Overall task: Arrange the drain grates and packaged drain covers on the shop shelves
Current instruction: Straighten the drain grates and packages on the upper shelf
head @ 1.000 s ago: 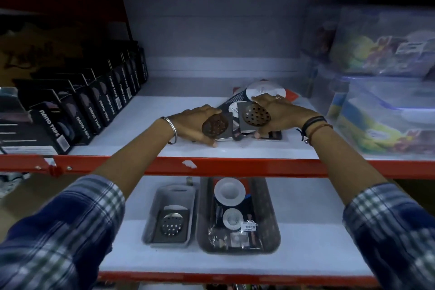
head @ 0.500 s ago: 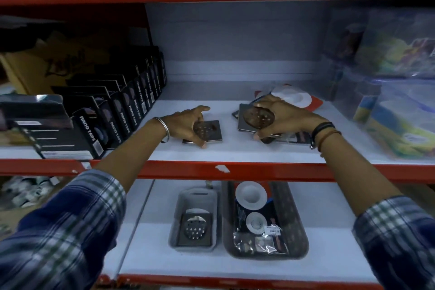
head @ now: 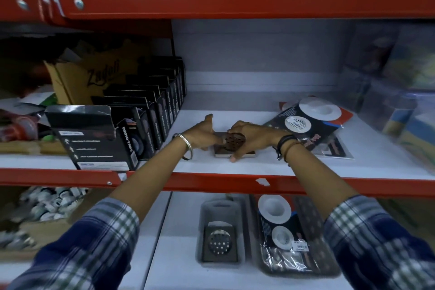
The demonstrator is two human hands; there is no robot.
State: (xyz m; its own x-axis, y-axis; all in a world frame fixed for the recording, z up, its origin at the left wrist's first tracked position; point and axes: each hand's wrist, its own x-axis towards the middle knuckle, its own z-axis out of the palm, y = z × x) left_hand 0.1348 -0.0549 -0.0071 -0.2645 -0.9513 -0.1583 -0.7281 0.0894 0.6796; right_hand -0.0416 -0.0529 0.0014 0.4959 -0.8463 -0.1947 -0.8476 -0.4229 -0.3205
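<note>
I see both hands meeting over a square drain grate (head: pixel 235 152) that lies flat on the middle shelf (head: pixel 259 167). My right hand (head: pixel 253 136) grips it, fingers curled over the round perforated center and the thumb hooked under the near edge. My left hand (head: pixel 203 133) sits just left of the grip, fingers loosely spread, thumb up, its fingertips touching the grate's left edge; it clasps nothing. To the right of the grip, near the wrist, packaged drain covers (head: pixel 310 122) lie in an untidy pile on the same shelf. Left of the grip stands a row of black tape boxes (head: pixel 146 120). Below the grip, on the lower shelf, a gray tray (head: pixel 220 209) holds another grate (head: pixel 220 242), and beside it a dark tray (head: pixel 313 219) holds more packaged covers (head: pixel 280 226).
</note>
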